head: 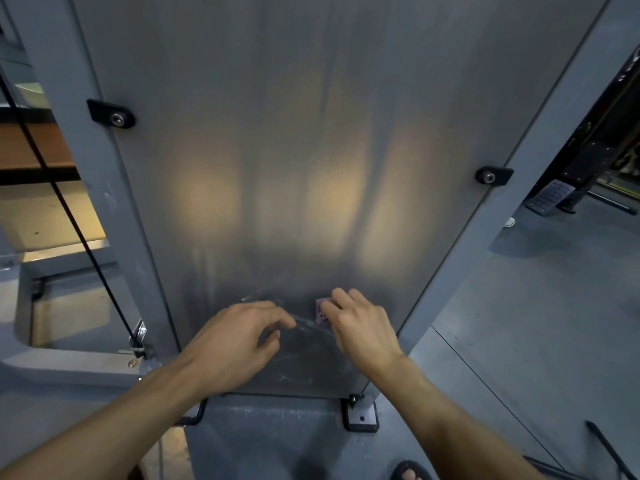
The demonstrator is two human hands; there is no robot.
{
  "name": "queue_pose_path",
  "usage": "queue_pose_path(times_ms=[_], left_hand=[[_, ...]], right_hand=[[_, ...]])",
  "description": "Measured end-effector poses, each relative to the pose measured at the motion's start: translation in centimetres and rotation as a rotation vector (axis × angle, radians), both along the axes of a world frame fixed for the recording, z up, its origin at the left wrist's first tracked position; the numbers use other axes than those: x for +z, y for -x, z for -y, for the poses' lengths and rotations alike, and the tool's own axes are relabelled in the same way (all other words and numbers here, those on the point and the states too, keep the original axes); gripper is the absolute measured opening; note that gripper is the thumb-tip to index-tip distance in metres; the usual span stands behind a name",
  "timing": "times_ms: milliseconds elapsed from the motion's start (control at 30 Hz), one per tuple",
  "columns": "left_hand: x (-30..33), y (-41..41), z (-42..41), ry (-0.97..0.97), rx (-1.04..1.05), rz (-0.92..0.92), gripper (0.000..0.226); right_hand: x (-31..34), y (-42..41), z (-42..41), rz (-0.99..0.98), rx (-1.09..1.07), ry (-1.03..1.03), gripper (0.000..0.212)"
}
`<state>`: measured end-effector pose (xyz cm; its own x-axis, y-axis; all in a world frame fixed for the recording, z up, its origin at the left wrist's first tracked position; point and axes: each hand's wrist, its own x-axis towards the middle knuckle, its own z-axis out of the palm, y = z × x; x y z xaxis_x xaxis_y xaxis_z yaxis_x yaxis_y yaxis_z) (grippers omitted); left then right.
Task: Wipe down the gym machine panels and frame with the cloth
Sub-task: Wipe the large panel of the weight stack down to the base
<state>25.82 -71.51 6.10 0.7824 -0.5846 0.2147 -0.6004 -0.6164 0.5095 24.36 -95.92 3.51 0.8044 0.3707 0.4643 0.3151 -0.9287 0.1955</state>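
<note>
Grey concrete floor (519, 341) fills the bottom of the frame, with a sandalled toe (410, 472) at the lower edge. Two bare forearms reach up from the lower corners to the foot of a tall frosted translucent panel (294, 150) on the gym machine. The left hand (235, 341), lower centre, has its fingers bent in a narrow grip, fingertips pinching a clear, crinkled film (304, 325) lying against the panel. The right hand (360, 323), just beside it, pinches the film's other end, where a small pink-purple piece (320, 310) shows; whether that is the cloth cannot be told. Black bolted brackets hold the panel to the grey frame: one at the bottom right (360, 415), one mid right (493, 175), one upper left (110, 113). A black cable (69, 216) slants down the left side.
</note>
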Motion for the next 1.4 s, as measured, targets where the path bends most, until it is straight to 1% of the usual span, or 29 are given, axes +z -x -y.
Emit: queue_pose_path(times_ms=[100,167,267,333,367,433,467,533,600,667,700,800,867,933,1033,1100,1200,1267,1333,1400], left_hand=[[0.0,0.0,-0.1,0.006,0.012,-0.005,0.032],[0.1,0.0,0.0,0.004,0.012,-0.008,0.032],[0.2,0.1,0.2,-0.003,0.020,-0.012,0.034],[0.2,0.2,0.2,-0.001,0.027,-0.022,0.038],[0.1,0.3,0.1,-0.006,0.027,-0.026,0.038],[-0.1,0.2,-0.1,-0.027,0.022,-0.027,0.036],[-0.1,0.1,-0.2,-0.039,0.022,-0.023,0.034],[-0.1,0.1,-0.4,-0.046,0.031,-0.018,0.032],[-0.1,0.2,-0.5,-0.040,0.045,-0.017,0.031],[0.0,0.3,-0.6,-0.028,0.043,-0.021,0.030],[0.0,0.3,-0.6,-0.024,0.040,-0.023,0.030],[0.0,0.2,-0.7,-0.016,0.045,-0.019,0.029],[0.0,0.1,-0.7,-0.015,0.046,-0.020,0.029],[0.1,0.1,-0.8,-0.011,0.044,-0.014,0.030],[0.1,0.1,-0.9,-0.005,0.044,-0.022,0.032],[0.1,0.1,-1.1,-0.011,0.051,-0.032,0.033],[-0.1,-0.1,-1.5,-0.023,0.062,-0.033,0.032],[0.0,-0.2,-1.7,-0.029,0.077,-0.025,0.031],[-0.1,-0.3,-1.9,-0.040,0.088,-0.019,0.030],[0.0,-0.5,-2.1,-0.053,0.085,-0.015,0.029]], right_hand=[[2.3,0.2,-0.1,0.060,0.021,-0.067,0.013],[5.1,0.3,-0.5,0.144,0.023,-0.156,0.013],[9.7,0.1,-0.6,0.351,-0.028,-0.334,0.007],[10.9,-0.3,-0.5,0.407,-0.062,-0.418,0.013],[10.7,-0.4,-0.6,0.412,-0.060,-0.420,0.014],[9.0,-0.5,-1.2,0.391,-0.028,-0.350,0.009],[7.7,-0.5,-1.6,0.352,-0.005,-0.293,0.006],[4.6,-0.6,-1.9,0.233,0.060,-0.174,0.007],[1.6,-0.8,-2.0,0.117,0.096,-0.058,0.016],[-0.2,-0.9,-2.2,0.034,0.068,0.029,0.032],[-0.4,-0.9,-2.2,0.009,0.044,0.040,0.035],[0.9,-0.9,-2.4,0.037,0.047,-0.033,0.032],[3.4,-0.7,-2.7,0.097,0.059,-0.131,0.018],[6.4,-0.6,-2.9,0.218,0.051,-0.238,0.012],[9.8,-0.7,-2.8,0.381,-0.004,-0.380,0.022],[10.2,-0.9,-2.8,0.408,-0.027,-0.423,0.027],[8.8,-1.0,-3.2,0.380,0.023,-0.421,0.029],[7.2,-0.9,-3.4,0.302,0.077,-0.378,0.025],[4.8,-0.7,-3.8,0.181,0.089,-0.272,0.027],[2.2,-0.5,-4.3,0.062,0.087,-0.134,0.037]])
